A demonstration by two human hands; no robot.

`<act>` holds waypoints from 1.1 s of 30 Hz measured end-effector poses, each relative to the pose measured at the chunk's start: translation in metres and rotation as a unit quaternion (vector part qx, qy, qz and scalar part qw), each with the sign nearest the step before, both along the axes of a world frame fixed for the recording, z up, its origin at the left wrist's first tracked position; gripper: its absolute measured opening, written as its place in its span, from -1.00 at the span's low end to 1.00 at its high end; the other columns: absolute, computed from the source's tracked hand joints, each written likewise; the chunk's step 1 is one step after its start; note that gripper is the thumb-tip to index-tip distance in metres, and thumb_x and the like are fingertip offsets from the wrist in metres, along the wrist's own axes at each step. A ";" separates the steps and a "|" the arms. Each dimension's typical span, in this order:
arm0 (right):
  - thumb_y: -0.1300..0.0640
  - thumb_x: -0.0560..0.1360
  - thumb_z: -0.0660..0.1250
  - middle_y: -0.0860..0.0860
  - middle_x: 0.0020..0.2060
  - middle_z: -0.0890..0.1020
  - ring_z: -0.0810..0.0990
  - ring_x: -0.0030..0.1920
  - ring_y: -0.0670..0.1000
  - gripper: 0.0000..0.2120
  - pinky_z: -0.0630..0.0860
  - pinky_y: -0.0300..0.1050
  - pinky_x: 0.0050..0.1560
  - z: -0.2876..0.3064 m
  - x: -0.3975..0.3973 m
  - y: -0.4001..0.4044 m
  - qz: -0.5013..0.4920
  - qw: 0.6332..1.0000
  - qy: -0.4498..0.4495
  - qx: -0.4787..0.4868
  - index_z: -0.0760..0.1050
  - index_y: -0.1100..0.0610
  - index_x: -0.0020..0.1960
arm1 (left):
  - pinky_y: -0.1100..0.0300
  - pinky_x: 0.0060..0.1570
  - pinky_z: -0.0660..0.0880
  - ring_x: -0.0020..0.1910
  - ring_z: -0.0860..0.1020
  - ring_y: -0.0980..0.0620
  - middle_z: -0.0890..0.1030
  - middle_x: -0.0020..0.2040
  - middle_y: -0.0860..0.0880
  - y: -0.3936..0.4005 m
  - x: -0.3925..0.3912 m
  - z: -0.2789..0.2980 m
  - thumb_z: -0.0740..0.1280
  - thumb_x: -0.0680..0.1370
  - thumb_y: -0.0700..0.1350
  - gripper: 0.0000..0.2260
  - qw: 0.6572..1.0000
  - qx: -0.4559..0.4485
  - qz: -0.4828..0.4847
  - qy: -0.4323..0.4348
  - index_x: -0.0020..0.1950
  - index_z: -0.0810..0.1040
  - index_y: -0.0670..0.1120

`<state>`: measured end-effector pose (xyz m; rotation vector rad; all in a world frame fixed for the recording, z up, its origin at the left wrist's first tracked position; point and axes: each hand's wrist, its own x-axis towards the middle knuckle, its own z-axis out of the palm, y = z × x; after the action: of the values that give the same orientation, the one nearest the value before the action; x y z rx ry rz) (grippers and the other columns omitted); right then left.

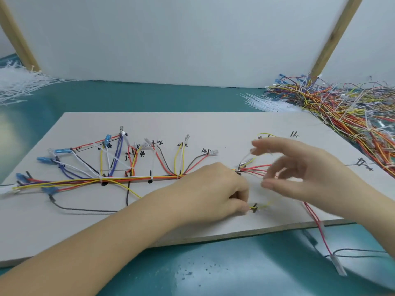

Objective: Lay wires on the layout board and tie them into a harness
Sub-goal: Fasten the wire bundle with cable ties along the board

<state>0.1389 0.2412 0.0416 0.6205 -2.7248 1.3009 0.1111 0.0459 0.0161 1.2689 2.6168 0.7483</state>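
A grey layout board (192, 127) lies on the teal table, with pegs and handwritten labels. Coloured wires run along it as a tied trunk (136, 179) with branches fanning up to terminals. My left hand (213, 189) rests on the board at centre and pinches a yellow wire (264, 206) beside a small peg (254, 207). My right hand (303, 174) hovers blurred just to the right above the red wires, fingers spread and holding nothing. Red wires (318, 227) trail off the board's front edge at right.
A big heap of loose coloured wires (346, 107) fills the back right. White cable ties lie in a bundle (265, 103) beside it and in another pile (15, 84) at the far left. A white backboard with wooden struts stands behind.
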 end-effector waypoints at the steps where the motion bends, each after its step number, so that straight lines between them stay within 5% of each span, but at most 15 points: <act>1: 0.23 0.32 0.48 -0.26 0.11 0.56 0.63 -0.20 -0.07 -0.40 0.56 -0.25 -0.14 -0.003 0.008 0.005 -0.010 1.000 0.008 0.023 0.42 -0.25 0.21 | 0.31 -0.24 0.32 -0.28 0.36 0.22 0.57 -0.26 0.10 -0.002 0.001 -0.001 0.35 0.50 -0.05 -0.91 1.000 -0.003 0.007 0.000 -0.13 0.62 -0.03; 4: 0.20 0.31 0.48 -0.34 0.15 0.51 0.61 -0.13 -0.11 -0.30 0.53 -0.27 -0.11 -0.009 0.025 0.016 -0.046 0.995 0.015 0.093 0.31 -0.40 0.22 | 0.32 -0.21 0.35 -0.29 0.40 0.20 0.54 -0.26 0.12 -0.011 0.002 -0.002 0.33 0.51 -0.04 -0.91 1.000 -0.015 0.020 -0.009 -0.13 0.61 0.00; 7: 0.25 0.35 0.45 -0.27 -0.10 0.61 0.62 -0.16 -0.14 -0.30 0.49 -0.28 -0.09 -0.015 0.031 0.017 -0.048 0.992 -0.012 0.117 0.32 -0.46 0.17 | 0.33 -0.21 0.35 -0.28 0.42 0.24 0.48 -0.29 0.16 -0.021 0.002 -0.001 0.32 0.51 -0.04 -0.91 0.999 -0.034 0.026 -0.008 -0.15 0.58 0.01; 11: 0.21 0.36 0.44 -0.24 -0.09 0.63 0.61 -0.12 -0.13 -0.51 0.49 -0.36 -0.05 -0.016 0.033 0.006 -0.014 0.996 -0.006 0.092 0.47 -0.30 0.10 | 0.43 -0.27 0.29 -0.29 0.43 0.29 0.44 -0.34 0.17 -0.036 0.004 0.001 0.32 0.51 -0.03 -0.91 0.998 -0.047 0.036 0.004 -0.20 0.53 0.05; 16: 0.20 0.33 0.43 -0.17 -0.23 0.64 0.61 -0.24 -0.11 -0.77 0.47 -0.41 -0.15 -0.013 0.031 -0.003 -0.041 0.998 0.000 0.054 0.56 -0.14 -0.18 | 0.27 -0.22 0.30 -0.29 0.37 0.31 0.40 -0.32 0.19 -0.042 0.011 -0.002 0.28 0.51 -0.01 -0.87 0.996 -0.051 0.056 0.039 -0.23 0.40 0.10; 22: 0.22 0.35 0.45 -0.23 -0.30 0.65 0.62 -0.23 -0.18 -0.78 0.46 -0.36 -0.13 -0.014 0.033 -0.003 -0.063 0.989 -0.006 0.132 0.59 -0.11 -0.31 | 0.24 -0.16 0.35 -0.25 0.36 0.23 0.38 -0.31 0.20 -0.046 0.013 -0.002 0.26 0.52 -0.02 -0.88 0.996 -0.053 0.052 0.051 -0.21 0.38 0.09; 33: 0.28 0.35 0.44 -0.26 -0.30 0.66 0.63 -0.24 -0.20 -0.71 0.46 -0.44 -0.15 -0.014 0.037 -0.006 -0.081 0.993 0.011 0.088 0.62 -0.14 -0.28 | 0.20 -0.03 0.36 -0.14 0.35 0.17 0.38 -0.17 0.16 -0.051 0.026 -0.003 0.21 0.57 0.02 -0.90 0.992 -0.048 0.070 0.089 -0.10 0.46 0.04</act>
<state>0.1762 0.2355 0.0276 0.4098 -2.8247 1.0205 0.1375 -0.0055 0.0128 1.1867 2.8705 0.5433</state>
